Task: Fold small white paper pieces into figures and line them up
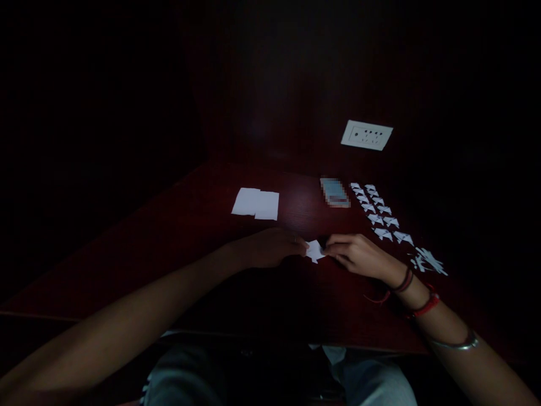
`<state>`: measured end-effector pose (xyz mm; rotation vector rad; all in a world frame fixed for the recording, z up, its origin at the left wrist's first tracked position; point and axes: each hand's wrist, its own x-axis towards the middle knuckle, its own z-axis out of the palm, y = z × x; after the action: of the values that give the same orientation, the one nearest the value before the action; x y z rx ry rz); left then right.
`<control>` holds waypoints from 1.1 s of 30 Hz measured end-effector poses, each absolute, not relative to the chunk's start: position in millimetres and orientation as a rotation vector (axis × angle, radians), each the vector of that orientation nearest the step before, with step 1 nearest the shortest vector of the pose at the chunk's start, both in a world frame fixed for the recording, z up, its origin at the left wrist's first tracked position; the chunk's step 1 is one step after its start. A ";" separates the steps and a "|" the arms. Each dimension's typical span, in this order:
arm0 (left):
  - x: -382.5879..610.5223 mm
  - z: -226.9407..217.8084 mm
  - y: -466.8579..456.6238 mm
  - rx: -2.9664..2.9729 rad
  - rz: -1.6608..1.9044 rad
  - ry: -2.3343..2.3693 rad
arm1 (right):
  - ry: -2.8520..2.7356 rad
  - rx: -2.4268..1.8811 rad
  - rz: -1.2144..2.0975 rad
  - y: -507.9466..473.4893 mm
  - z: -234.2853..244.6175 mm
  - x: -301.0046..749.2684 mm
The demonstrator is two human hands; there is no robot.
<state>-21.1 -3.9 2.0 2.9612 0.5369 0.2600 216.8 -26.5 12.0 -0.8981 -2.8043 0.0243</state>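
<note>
A small folded piece of white paper [314, 250] is held between my two hands, low over the dark red table [203, 237]. My left hand [276, 247] pinches its left edge between thumb and fingers. At its right edge, the fingertips of my right hand [354, 252] grip the paper too. Red string bracelets and a silver bangle circle my right wrist and forearm. To the right of that hand, several folded white paper shapes [382, 233] lie in two rows, and a pile of thin white paper strips [428, 260] lies nearer me.
Flat white paper sheets [256, 203] lie side by side beyond my left hand. A blurred, pale blue rectangular object [335, 192] rests farther back. On the dark wall behind is a white socket plate [367, 135]. The surroundings are very dim.
</note>
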 end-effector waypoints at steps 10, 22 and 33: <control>-21.0 -4.0 5.2 3.025 0.292 0.469 | -2.809 -0.907 0.076 -22.6 7.4 216.9; -21.3 -10.1 9.0 2.971 0.309 0.445 | -2.827 -0.882 -0.003 -20.0 6.6 218.0; -19.3 -4.5 3.9 3.030 0.282 0.514 | -2.822 -0.861 0.040 -23.4 2.1 208.9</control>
<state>-19.3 3.9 -4.5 3.0296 0.5139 0.2821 208.9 -23.4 2.1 -0.8607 -2.8223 0.0399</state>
